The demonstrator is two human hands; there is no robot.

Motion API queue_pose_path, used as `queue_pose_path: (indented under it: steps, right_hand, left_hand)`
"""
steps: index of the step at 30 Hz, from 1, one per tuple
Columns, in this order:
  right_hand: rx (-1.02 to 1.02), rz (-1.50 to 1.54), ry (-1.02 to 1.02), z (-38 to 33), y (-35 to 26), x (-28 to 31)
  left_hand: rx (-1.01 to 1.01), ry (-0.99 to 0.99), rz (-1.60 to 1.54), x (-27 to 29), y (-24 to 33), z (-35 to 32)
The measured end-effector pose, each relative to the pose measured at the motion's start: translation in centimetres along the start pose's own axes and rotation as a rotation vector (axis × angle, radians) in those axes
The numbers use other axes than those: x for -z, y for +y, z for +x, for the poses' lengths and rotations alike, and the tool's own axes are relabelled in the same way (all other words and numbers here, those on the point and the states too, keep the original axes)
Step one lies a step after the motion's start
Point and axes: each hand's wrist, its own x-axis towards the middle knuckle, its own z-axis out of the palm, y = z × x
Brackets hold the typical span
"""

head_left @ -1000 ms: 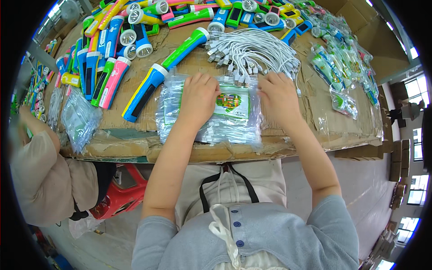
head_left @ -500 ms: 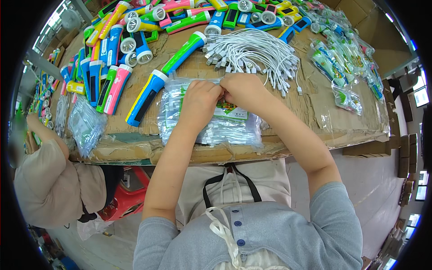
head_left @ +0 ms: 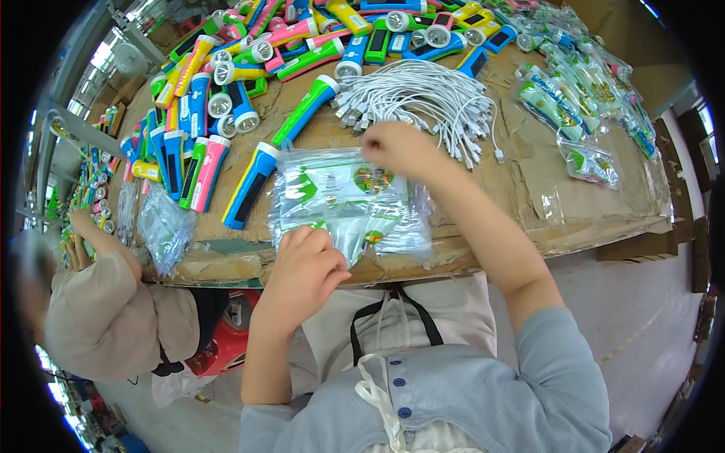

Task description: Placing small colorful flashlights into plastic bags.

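Note:
A stack of clear plastic bags [head_left: 411, 226] with green-and-white printed cards inside lies at the near table edge before me. My left hand [head_left: 302, 275] is curled at the stack's near side, by the drawn-down corner of an upper bag [head_left: 359, 234]; its fingertips are partly hidden. Over the stack's far right part, my right hand [head_left: 400, 151] has its fingers bent together, and whatever they hold is hidden. Just beyond it spreads a bundle of white charging cables [head_left: 445, 94]. Left of the stack lie two flashlights, one blue and yellow [head_left: 253, 185], the other green and blue [head_left: 306, 113].
Colourful flashlights [head_left: 200, 106] are heaped along the far and left side. Filled bags [head_left: 574, 106] pile up at the right. More flat plastic bags [head_left: 165, 226] lie near the left edge, where a co-worker [head_left: 113, 294] sits. Cardboard [head_left: 521, 204] covers the table.
My left hand has come down toward me from the stack's far edge, parting from my right hand, which stays near that edge. The printed cards now show more fully. The view has shifted slightly.

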Motion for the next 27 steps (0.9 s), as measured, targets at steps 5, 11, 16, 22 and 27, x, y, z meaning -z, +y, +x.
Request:
queue_pose_path:
  steps: [5, 11, 16, 22, 27]
  right_hand:
    - [0.014, -0.477, 0.186, 3.1, 6.9, 4.5]
    - [-0.021, -0.625, 0.113, 2.5, 7.0, 6.7]
    - [0.042, -0.613, 0.431, 3.2, 0.8, 12.7]
    - [-0.031, -0.312, 0.473, 3.7, -5.9, 14.5]
    - [0.092, 0.813, 0.108, 0.6, -7.2, 6.7]
  left_hand:
    - [0.17, 0.208, -0.023, -1.8, -0.5, 0.1]
    - [0.382, 0.538, 0.0, -2.3, -2.2, 2.6]
    - [0.628, 0.022, 0.058, -0.2, -2.7, 4.3]
    - [0.699, 0.264, 0.135, -0.1, -2.4, 4.9]
    - [0.563, 0.394, 0.064, -0.6, -4.2, 4.7]
